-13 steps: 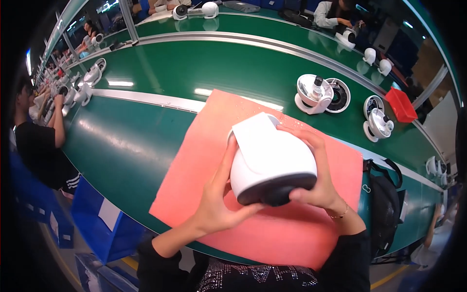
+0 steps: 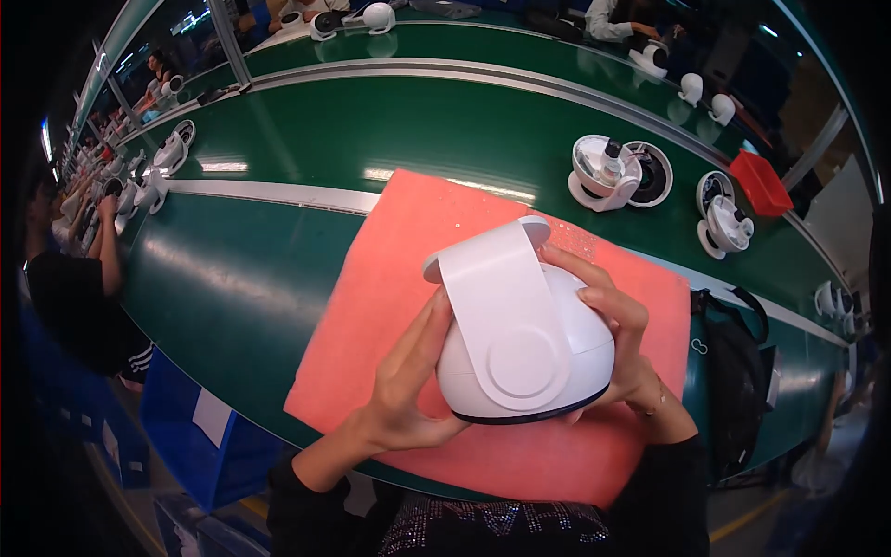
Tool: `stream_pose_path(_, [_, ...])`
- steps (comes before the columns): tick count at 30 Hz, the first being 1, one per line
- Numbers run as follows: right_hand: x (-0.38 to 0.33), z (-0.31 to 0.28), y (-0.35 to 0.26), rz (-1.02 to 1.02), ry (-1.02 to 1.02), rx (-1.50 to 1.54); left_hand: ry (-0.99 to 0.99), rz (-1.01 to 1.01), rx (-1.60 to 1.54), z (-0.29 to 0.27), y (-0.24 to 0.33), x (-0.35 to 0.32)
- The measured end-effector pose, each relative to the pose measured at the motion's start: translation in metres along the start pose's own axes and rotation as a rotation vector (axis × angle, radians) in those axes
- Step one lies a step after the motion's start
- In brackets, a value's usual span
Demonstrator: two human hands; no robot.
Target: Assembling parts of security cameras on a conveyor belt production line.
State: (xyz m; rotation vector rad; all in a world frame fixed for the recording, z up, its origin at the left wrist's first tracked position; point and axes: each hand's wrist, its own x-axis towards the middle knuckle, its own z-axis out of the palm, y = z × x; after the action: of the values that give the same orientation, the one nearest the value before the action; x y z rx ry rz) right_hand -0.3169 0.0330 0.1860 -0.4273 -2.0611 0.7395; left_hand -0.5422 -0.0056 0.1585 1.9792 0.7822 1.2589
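Between my two hands is a white rounded appliance housing (image 2: pixel 580 334) with a flat white bracket arm and round disc facing up; only a thin dark rim of its black side shows along the lower edge. My left hand (image 2: pixel 408 362) is curved against its left side, fingers along the shell and thumb near the bottom rim. My right hand (image 2: pixel 620 325) wraps the right side, with bent fingers on the shell and the thumb mostly hidden below. Underneath lies a pink foam mat (image 2: pixel 343 343), which carries small bright specks near its far edge.
Two opened white units (image 2: pixel 603 176) (image 2: pixel 726 223) stand on the green bench (image 2: pixel 306 121) at the far right, near a red bin (image 2: pixel 761 184). A black bag (image 2: pixel 735 390) lies right of the mat. Blue crates (image 2: pixel 200 436) stand lower left. Co-workers sit at left and beyond.
My hands have turned the housing: its black face has rolled down out of sight, and the bracket arm with its disc now faces up. The right thumb has gone beneath it.
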Motion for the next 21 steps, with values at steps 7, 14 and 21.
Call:
stream_pose_path(7, [0.012,0.011,-0.011,0.101,0.025,-0.118,-0.081,0.059,0.103,-0.014,-0.005,0.002])
stream_pose_path(14, [0.019,0.027,-0.005,0.193,0.096,-0.122,-0.100,0.002,0.065,-0.033,-0.006,0.002])
stream_pose_path(21, [0.039,0.033,0.023,0.578,0.004,-0.149,0.049,-0.436,-0.420,-0.039,-0.025,0.009])
